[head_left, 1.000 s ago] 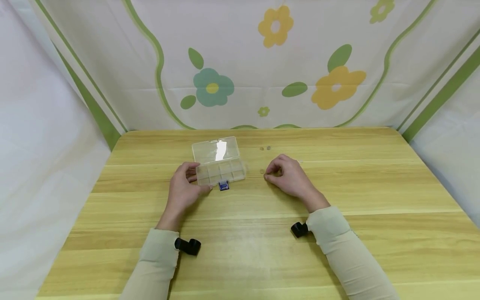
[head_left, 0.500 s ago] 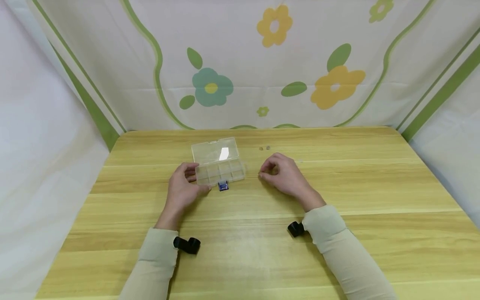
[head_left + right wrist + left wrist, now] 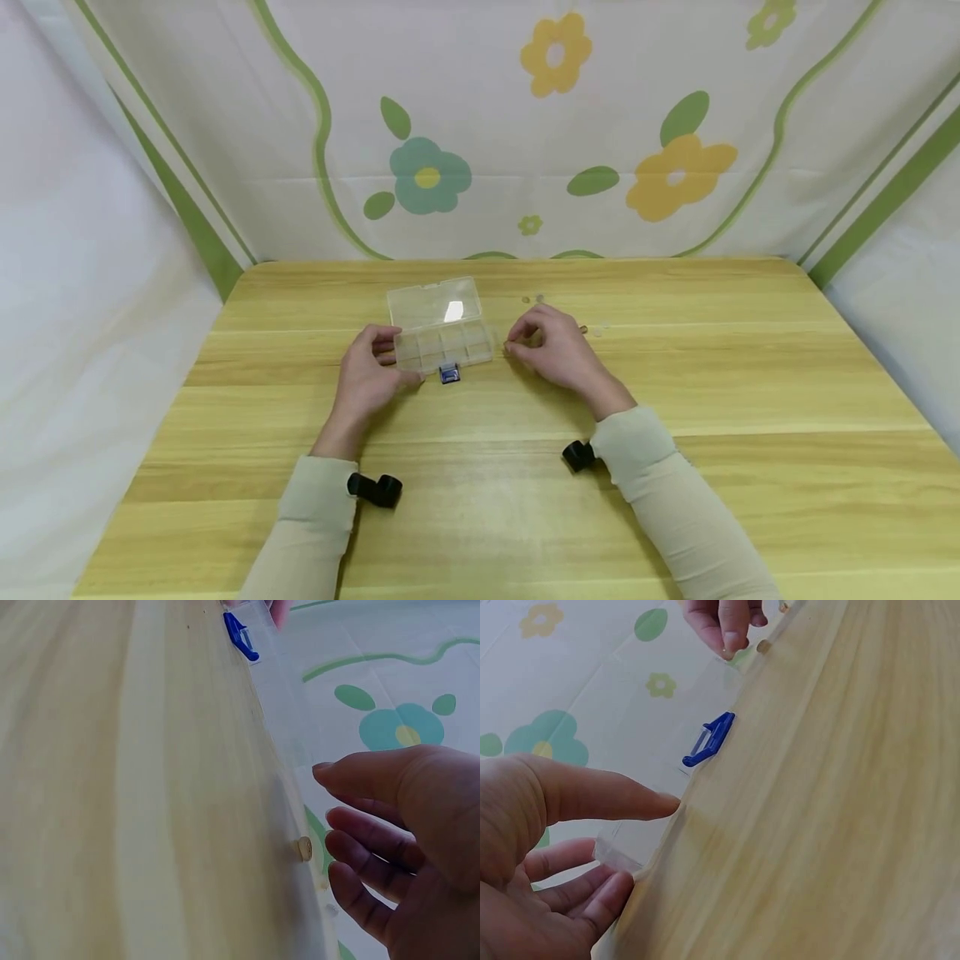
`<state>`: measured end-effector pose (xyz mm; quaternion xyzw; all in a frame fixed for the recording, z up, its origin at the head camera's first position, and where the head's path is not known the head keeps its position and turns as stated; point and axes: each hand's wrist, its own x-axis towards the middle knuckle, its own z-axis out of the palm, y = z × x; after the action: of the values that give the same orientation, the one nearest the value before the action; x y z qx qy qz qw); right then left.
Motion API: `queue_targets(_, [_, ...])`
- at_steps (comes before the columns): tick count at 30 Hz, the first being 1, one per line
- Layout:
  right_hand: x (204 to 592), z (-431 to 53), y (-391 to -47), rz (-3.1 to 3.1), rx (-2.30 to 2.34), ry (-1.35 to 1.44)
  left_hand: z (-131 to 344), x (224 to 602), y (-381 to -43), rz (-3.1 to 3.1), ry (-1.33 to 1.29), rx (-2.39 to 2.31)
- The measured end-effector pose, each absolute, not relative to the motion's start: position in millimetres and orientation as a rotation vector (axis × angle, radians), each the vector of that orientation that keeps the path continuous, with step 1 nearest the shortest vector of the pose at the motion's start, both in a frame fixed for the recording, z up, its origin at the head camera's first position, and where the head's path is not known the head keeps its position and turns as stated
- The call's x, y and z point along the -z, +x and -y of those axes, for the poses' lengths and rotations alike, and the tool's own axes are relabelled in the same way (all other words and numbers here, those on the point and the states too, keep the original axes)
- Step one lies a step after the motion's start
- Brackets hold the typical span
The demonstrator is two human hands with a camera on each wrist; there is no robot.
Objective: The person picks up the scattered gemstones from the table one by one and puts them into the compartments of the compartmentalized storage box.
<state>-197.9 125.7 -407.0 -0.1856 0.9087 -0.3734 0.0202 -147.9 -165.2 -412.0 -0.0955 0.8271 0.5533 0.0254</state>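
Note:
A clear plastic compartment box [image 3: 444,343] lies on the table with its lid [image 3: 431,305] folded back and a blue latch [image 3: 449,373] at its front. My left hand [image 3: 367,372] grips the box's left end, thumb at the front edge, fingers at the side and behind. Close to the right end of the box, my right hand [image 3: 557,348] pinches a tiny brownish piece [image 3: 506,344] between thumb and forefinger. Its kind is too small to tell. In the right wrist view the thumb and forefinger nearly hide it; the other fingers are curled loosely.
Two small round pieces [image 3: 532,298] lie behind the right hand. A brown stud-like piece [image 3: 304,849] stands on the table, with a clear bit [image 3: 597,332] near it. The wooden table [image 3: 480,500] ends at a flower-patterned cloth [image 3: 495,125].
My right hand has moved left to the box's right end, uncovering the brown stud-like piece behind it. My left hand and the box have stayed in place.

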Motion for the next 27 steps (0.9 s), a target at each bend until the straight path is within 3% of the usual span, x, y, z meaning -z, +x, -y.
queue_targets(27, [409, -109, -197, -2.784, 1.293, -0.614, 163, 404, -155, -2.491, -0.345, -1.696])
